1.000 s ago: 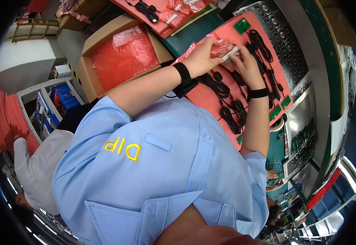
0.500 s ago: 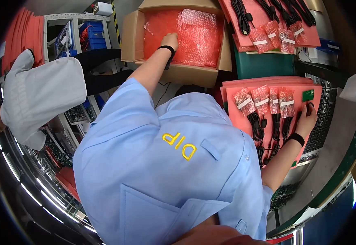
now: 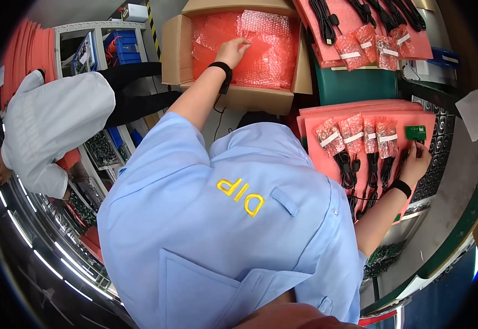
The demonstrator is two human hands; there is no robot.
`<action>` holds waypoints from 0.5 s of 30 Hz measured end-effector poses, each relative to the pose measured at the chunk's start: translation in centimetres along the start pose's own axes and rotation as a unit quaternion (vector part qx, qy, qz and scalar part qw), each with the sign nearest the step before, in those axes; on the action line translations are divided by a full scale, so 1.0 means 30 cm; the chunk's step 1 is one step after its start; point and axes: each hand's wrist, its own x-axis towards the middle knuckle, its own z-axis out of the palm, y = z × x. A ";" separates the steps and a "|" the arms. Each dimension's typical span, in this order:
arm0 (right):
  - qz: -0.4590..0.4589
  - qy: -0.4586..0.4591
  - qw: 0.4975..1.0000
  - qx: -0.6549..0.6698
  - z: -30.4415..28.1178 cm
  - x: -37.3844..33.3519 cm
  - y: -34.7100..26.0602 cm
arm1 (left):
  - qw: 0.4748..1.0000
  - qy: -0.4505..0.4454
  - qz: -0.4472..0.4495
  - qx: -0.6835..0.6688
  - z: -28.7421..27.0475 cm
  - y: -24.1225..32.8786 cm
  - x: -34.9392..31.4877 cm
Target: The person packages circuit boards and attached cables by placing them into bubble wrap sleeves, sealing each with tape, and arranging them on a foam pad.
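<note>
A cardboard box (image 3: 262, 101) holds a pile of pink bubble-wrap bags (image 3: 274, 55). My left hand (image 3: 231, 54) reaches over them, its thumb and fingertips pinched on the edge of a smooth-looking pink bag (image 3: 254, 55). At the right, my right hand (image 3: 416, 163) grips the lower edge of a small green circuit board (image 3: 415, 132), above a pink foam sheet (image 3: 321, 159). Left of that hand lie several black cables (image 3: 372, 170), each ending in a bubble-wrapped piece with a white label (image 3: 353, 134). The fingers of my right hand partly hide the board's lower end.
Behind the foam sheet, a green bin (image 3: 357, 88) supports another pink stack (image 3: 409, 33) with coiled cables and wrapped pieces. A co-worker in a white top (image 3: 58, 118) bends by the shelves at the left. A blue crate (image 3: 124, 46) sits on the rack there.
My left hand has lifted slightly and shifted right, its fingers now visible at the pink bag. My right hand has moved a little right and down, with the board showing more fully.
</note>
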 end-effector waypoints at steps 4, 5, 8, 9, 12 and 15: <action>0.124 0.024 0.912 0.391 -0.029 -0.087 0.089 | 0.970 0.131 0.045 -0.202 -0.046 0.130 0.033; 0.111 0.019 0.898 0.425 -0.039 -0.116 0.094 | 0.963 0.129 0.073 -0.225 -0.059 0.192 0.034; 0.082 -0.004 0.874 0.478 -0.095 -0.199 0.094 | 0.942 0.105 0.151 -0.281 -0.093 0.463 0.005; 0.082 -0.024 0.881 0.466 -0.117 -0.224 0.095 | 0.924 0.057 0.174 -0.335 -0.105 0.588 -0.022; -0.007 -0.072 0.856 0.512 -0.149 -0.287 0.100 | 0.876 -0.056 0.240 -0.413 -0.084 0.931 -0.104; 0.003 -0.132 0.800 0.585 -0.229 -0.334 0.056 | 0.827 -0.154 0.298 -0.452 0.012 1.184 -0.190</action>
